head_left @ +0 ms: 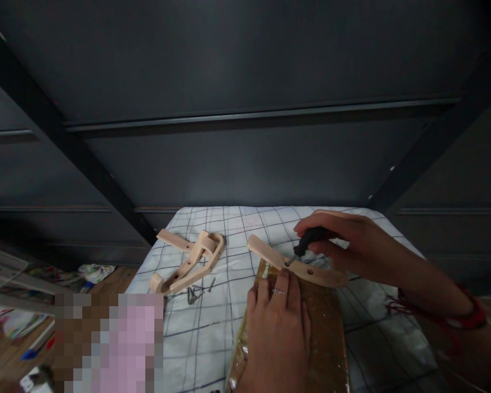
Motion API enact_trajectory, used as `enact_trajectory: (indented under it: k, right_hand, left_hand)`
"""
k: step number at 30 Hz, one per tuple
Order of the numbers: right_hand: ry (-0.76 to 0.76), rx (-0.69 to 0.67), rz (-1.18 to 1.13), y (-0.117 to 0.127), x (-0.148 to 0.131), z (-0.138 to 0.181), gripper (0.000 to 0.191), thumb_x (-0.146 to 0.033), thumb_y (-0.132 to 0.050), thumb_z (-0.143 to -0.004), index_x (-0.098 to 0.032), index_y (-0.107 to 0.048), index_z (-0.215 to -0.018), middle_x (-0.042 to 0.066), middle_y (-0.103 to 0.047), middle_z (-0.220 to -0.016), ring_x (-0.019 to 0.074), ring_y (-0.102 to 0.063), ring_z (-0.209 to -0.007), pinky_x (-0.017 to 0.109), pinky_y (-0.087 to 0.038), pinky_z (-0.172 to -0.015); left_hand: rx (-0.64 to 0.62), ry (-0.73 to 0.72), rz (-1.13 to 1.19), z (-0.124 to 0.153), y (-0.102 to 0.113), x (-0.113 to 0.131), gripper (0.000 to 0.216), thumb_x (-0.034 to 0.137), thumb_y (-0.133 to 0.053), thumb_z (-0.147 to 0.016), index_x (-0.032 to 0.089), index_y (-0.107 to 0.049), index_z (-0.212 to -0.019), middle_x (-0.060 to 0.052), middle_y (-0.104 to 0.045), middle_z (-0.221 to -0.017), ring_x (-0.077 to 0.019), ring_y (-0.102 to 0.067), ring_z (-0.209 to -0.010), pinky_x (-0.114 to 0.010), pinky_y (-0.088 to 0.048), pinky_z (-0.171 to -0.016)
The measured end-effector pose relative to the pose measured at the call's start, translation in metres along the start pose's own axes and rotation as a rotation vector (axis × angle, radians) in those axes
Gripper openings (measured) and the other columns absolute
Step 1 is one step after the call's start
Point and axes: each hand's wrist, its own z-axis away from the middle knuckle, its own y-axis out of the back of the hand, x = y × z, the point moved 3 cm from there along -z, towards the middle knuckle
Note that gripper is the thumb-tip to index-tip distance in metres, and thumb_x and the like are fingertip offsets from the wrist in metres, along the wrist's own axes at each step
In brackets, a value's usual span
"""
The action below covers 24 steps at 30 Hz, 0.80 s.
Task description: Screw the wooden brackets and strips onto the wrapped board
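My right hand (343, 234) is closed around the black handle of a screwdriver (309, 240), whose tip meets a flat wooden piece (294, 262) with holes in it. That piece lies across the far end of a brown board wrapped in plastic (327, 338). My left hand (278, 322), a ring on one finger, lies flat on the board with its fingertips pressing on the wooden piece. Both sit on a white checked cloth (213, 327).
To the left on the cloth lies a stack of curved wooden parts (190, 262), with several dark screws (196, 293) loose in front of it. A dark panelled wall (245, 109) rises behind. Papers litter the wooden floor (33, 305) at left.
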Motion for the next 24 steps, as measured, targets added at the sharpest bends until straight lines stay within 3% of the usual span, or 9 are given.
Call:
enact_trajectory:
  k: [5,10,16,19,21,24]
  right_hand:
    - [-0.039,0.055,0.054,-0.001,-0.003,-0.001,0.007,-0.022,-0.055,-0.075,-0.019,-0.053,-0.082,0.0,-0.062,-0.071,0.0117,-0.057,-0.059,0.023,-0.044,-0.055]
    - [-0.143,0.139,0.164,-0.002,-0.005,-0.003,0.014,-0.027,-0.063,-0.069,-0.017,-0.053,-0.071,-0.002,-0.06,-0.057,0.0114,-0.056,-0.049,0.022,-0.04,-0.047]
    - [-0.174,0.214,0.321,-0.006,-0.01,-0.006,0.029,-0.032,-0.064,-0.066,-0.02,-0.041,-0.055,-0.005,-0.048,-0.047,0.0086,-0.044,-0.04,0.021,-0.032,-0.04]
    - [-0.127,0.257,0.331,-0.009,-0.01,-0.006,0.025,-0.031,-0.063,-0.068,-0.019,-0.044,-0.059,0.0,-0.053,-0.058,0.0105,-0.047,-0.047,0.022,-0.037,-0.043]
    - [-0.061,0.274,0.262,-0.011,-0.011,-0.006,0.013,-0.025,-0.061,-0.072,-0.017,-0.051,-0.072,0.004,-0.059,-0.075,0.012,-0.053,-0.057,0.023,-0.043,-0.05]
    - [-0.001,0.252,0.166,-0.01,-0.012,-0.005,0.013,-0.02,-0.056,-0.076,-0.018,-0.054,-0.088,0.006,-0.061,-0.089,0.0145,-0.058,-0.071,0.025,-0.047,-0.059]
  left_hand:
    - [-0.001,0.005,0.021,-0.001,0.002,0.001,0.033,0.017,-0.043,-0.08,0.015,-0.052,-0.112,-0.006,-0.056,-0.112,-0.0255,-0.051,-0.093,-0.043,-0.048,-0.074]
    - [-0.006,0.025,0.047,0.0,0.0,0.001,0.033,0.018,-0.044,-0.079,0.016,-0.053,-0.11,-0.004,-0.056,-0.114,-0.0262,-0.049,-0.095,-0.045,-0.047,-0.077]
    - [0.038,-0.011,0.013,0.0,0.002,0.001,0.031,0.017,-0.045,-0.079,0.015,-0.054,-0.109,-0.005,-0.056,-0.113,-0.0255,-0.05,-0.094,-0.043,-0.047,-0.075]
    - [0.037,-0.016,0.005,0.0,0.002,0.001,0.032,0.016,-0.046,-0.079,0.015,-0.054,-0.11,-0.005,-0.057,-0.113,-0.0251,-0.051,-0.093,-0.043,-0.048,-0.073]
    - [0.038,-0.011,0.012,-0.001,0.002,0.001,0.032,0.017,-0.045,-0.079,0.015,-0.054,-0.11,-0.005,-0.057,-0.113,-0.0253,-0.05,-0.093,-0.043,-0.047,-0.073]
    - [0.038,0.002,0.018,-0.001,0.001,0.001,0.032,0.018,-0.045,-0.079,0.016,-0.053,-0.111,-0.004,-0.056,-0.114,-0.026,-0.05,-0.094,-0.044,-0.047,-0.074]
